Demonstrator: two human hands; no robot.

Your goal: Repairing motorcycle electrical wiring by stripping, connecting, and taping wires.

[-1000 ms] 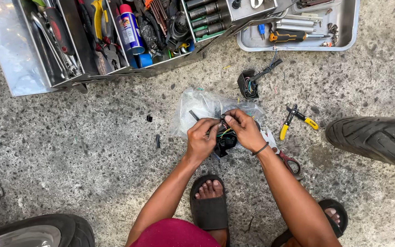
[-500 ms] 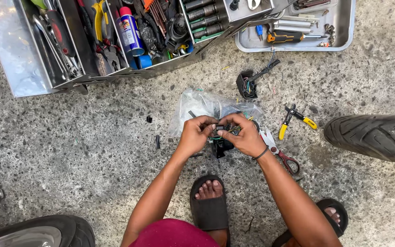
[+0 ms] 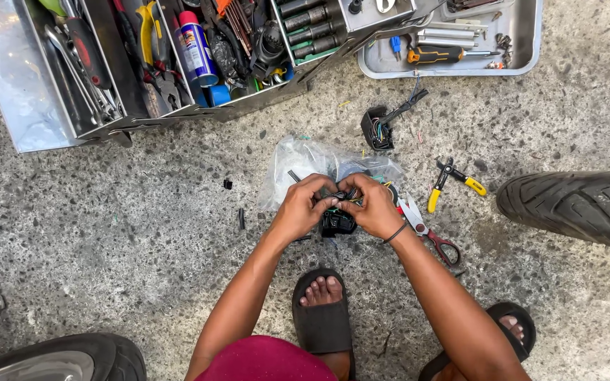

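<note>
place: repair workshop | signs: open metal toolbox (image 3: pixel 51 106), tyre (image 3: pixel 573 208), pliers (image 3: pixel 453 182), bare concrete floor (image 3: pixel 107 254)

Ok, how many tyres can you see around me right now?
2: one tyre lies at the right edge, beside the yellow-handled pliers; another tyre shows at the bottom-left corner. Both are cut off by the frame.

A matt black plastic part (image 3: pixel 336 223) with thin coloured wires is gripped between the left hand (image 3: pixel 301 209) and the right hand (image 3: pixel 375 207). Beneath it a clear, crinkled plastic bag (image 3: pixel 305 161) is seen, glossy in places. The floor (image 3: pixel 142 240) is made of rough, speckled concrete. The toolbox (image 3: pixel 15 92) and tray (image 3: pixel 524 49) are of bright sheet metal (dulled by wear). Yellow plastic grips are borne by the pliers (image 3: pixel 453 180), red ones by the scissors (image 3: pixel 428 233); the tyre (image 3: pixel 573 206) is of matt, grooved rubber
</note>
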